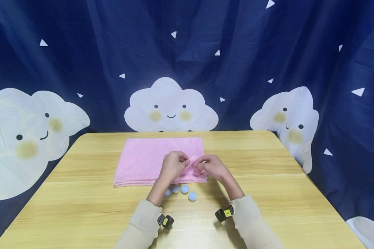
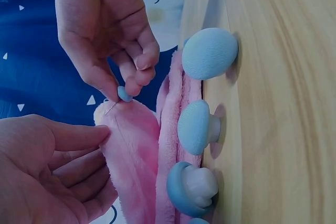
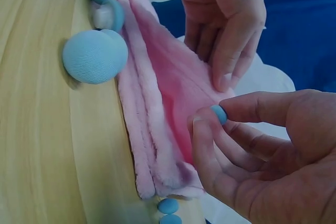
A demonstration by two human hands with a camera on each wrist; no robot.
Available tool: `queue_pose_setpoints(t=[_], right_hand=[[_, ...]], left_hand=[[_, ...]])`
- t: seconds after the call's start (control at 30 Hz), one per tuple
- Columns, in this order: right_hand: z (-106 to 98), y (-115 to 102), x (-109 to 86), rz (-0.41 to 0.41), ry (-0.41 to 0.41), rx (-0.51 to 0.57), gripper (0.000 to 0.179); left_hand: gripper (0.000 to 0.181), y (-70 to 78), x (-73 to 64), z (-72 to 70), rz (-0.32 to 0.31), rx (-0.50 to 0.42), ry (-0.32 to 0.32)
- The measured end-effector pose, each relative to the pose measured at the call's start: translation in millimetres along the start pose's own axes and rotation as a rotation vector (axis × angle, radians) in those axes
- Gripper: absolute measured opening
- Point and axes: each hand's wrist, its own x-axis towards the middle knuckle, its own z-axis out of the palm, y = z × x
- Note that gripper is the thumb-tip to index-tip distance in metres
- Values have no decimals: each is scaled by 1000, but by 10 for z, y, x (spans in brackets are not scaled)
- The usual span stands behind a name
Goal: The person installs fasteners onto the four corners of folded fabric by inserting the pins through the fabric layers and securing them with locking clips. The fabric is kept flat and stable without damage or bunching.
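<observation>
A folded pink fleece blanket (image 1: 152,155) lies on the table. My left hand (image 1: 174,165) pinches its raised corner between thumb and fingers. Just to the right, my right hand (image 1: 214,167) pinches a small light-blue button-like piece (image 3: 218,114) against that same corner. The left wrist view also shows this blue piece (image 2: 124,94) at the tip of the lifted fabric; whether it passes through the cloth is hidden. Several mushroom-shaped fasteners with blue caps stand or lie before the blanket, among them an upright one (image 2: 194,127) and a tipped one (image 2: 191,187) showing its white stem.
The light wooden table (image 1: 81,207) carries everything. In the right wrist view, small blue pieces (image 3: 168,206) show beyond the blanket's end. Behind the table hangs a dark blue curtain (image 1: 149,52) with smiling clouds. Each wrist wears a black camera (image 1: 166,221).
</observation>
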Motion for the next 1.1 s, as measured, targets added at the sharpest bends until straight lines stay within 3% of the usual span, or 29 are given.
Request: queue_pose_setpoints(t=[0.83, 0.93, 1.1], right_hand=[[19, 51, 20, -1, 19, 0, 18], [16, 56, 31, 12, 5, 24, 19], [-14, 40, 16, 40, -87, 103, 22]], left_hand=[[14, 23, -27, -17, 35, -59, -16], [15, 27, -35, -24, 52, -54, -10], [19, 22, -37, -29, 52, -62, -28]])
